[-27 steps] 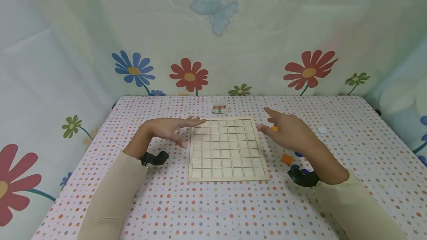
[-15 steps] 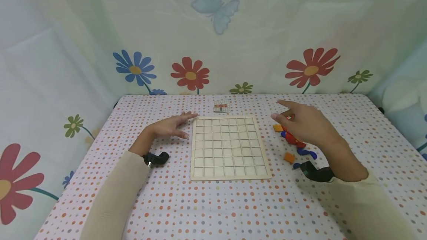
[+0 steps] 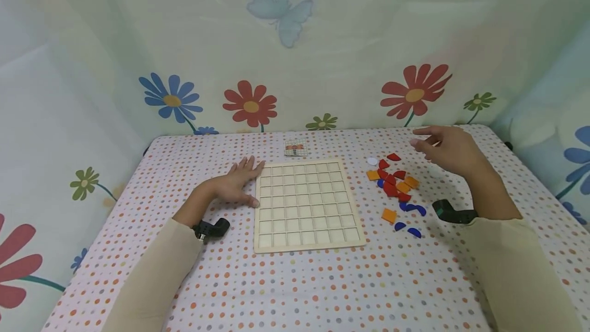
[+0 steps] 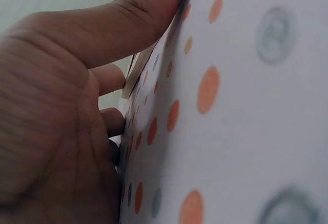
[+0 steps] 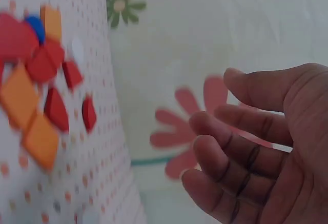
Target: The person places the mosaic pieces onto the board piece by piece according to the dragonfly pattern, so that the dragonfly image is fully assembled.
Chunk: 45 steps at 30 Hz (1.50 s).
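Note:
A square wooden grid board (image 3: 356, 242) lies in the middle of the table. My left hand (image 3: 232, 184) rests at its left edge, thumb and index fingertip right at the rim and fingers spread; the left wrist view shows the thumb (image 4: 128, 21) at the board's edge. My right hand (image 3: 449, 150) hovers past the loose pieces on the right, holding nothing, its fingers loosely bent in the right wrist view. Beneath and left of it lie red pieces (image 3: 390, 189), orange squares (image 3: 389, 215), blue curved pieces (image 3: 414, 232) and a white disc (image 3: 372, 161).
A small card (image 3: 295, 148) with a grid and a coloured picture lies behind the board. The table has a dotted cloth (image 3: 295, 291). A flowered curtain (image 3: 350, 55) hangs along the back and sides.
My right hand has moved right and away from the board, uncovering the coloured pieces. My left hand has come down to the board's left edge, its fingers spreading.

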{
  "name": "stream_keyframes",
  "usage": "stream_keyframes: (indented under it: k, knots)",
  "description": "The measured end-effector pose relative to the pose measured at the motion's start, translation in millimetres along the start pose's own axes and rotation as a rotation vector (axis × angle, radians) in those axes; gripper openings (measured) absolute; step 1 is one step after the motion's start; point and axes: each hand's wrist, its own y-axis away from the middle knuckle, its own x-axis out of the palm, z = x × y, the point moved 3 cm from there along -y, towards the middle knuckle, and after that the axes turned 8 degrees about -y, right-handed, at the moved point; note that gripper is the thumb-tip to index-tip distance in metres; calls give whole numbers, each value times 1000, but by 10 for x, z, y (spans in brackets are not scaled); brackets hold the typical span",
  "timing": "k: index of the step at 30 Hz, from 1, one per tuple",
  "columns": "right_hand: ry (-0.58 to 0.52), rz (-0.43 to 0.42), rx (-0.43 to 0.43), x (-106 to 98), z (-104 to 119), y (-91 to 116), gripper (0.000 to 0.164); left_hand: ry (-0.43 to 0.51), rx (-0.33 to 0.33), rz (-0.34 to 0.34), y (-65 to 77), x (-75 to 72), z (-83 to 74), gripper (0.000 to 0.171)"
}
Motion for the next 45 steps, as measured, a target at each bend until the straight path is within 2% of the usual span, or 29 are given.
stream_keyframes:
  k: [4, 9, 11, 15, 20, 30, 37, 45]
  knots:
    - [2, 39, 33, -101, -374, -87, 69, 4, -1, -10, 50, 20, 26, 110]
    - [-23, 217, 36, -103, -836, -67, 56, 6, 11, -14, 49, 29, 26, 109]
    - [-29, 259, 39, -58, -960, -48, 52, 4, 8, -10, 43, 26, 20, 109]
    - [-6, 248, 65, 14, -1111, -47, 53, -3, 12, -7, 32, 13, 5, 108]
    - [33, 249, 84, 97, -1124, -84, 58, -6, 11, -11, 27, 14, 11, 108]
    - [52, 232, 118, 155, -1068, -96, 54, -10, 2, -15, 14, 9, 7, 108]
    - [66, 222, 122, 195, -1091, -127, 49, -3, 20, -26, 20, 9, 7, 108]
    - [87, 207, 119, 196, -1020, -115, 46, -14, -4, -26, 22, 7, -1, 107]
